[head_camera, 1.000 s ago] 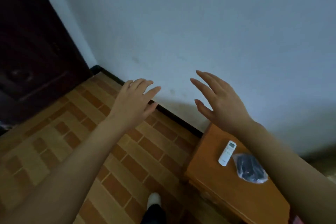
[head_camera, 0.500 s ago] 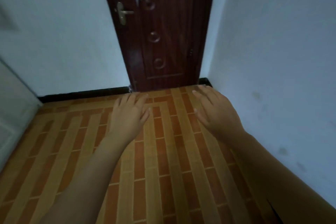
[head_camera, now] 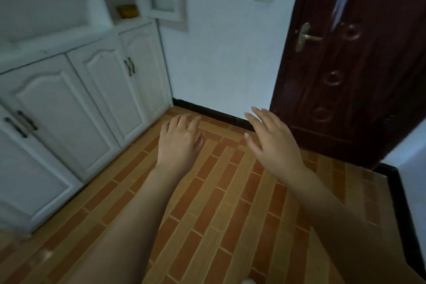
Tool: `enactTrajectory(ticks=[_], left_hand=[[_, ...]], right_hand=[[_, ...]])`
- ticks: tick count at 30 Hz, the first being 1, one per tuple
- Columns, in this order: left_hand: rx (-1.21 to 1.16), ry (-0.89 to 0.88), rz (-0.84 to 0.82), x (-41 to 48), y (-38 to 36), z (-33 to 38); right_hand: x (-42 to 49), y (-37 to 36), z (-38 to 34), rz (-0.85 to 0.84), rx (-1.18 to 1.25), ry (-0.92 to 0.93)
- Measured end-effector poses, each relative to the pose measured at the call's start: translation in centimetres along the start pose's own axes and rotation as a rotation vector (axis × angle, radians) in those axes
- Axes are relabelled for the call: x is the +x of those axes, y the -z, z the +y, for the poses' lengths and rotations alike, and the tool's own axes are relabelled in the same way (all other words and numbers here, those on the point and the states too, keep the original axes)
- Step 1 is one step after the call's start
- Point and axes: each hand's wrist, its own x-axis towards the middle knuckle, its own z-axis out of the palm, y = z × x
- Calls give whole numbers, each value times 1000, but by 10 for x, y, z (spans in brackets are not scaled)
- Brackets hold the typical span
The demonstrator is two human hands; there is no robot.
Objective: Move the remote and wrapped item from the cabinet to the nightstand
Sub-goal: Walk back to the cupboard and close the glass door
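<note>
Swung leftward since before, the view now takes in the cabinet (head_camera: 69, 99) at frame left; left hand (head_camera: 179, 143) and right hand (head_camera: 274, 145) hover mid-frame, fingers spread, empty; remote and wrapped item out of sight

Worn on the head, wide-angle, facing forward and down over the floor (head_camera: 230, 191); near the forearms (head_camera: 143, 214), cabinet (head_camera: 69, 104) left, door (head_camera: 345, 76) right, edges seemingly blurred.
</note>
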Motion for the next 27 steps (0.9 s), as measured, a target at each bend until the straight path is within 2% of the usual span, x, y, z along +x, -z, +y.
enactTrajectory(ticks=[5,12,19,27], left_hand=[[102,135,6,19,4,-25],[162,279,68,57,1,-24],[200,335,68,101,-16,-22],[177,292,34,165,-40,-52]], right_hand=[[57,-18,-4,-13,65,154],[120,-25,27,-58,101,242],[170,-30,62,-105,115,333],[242,-53,91,-139,114,407]])
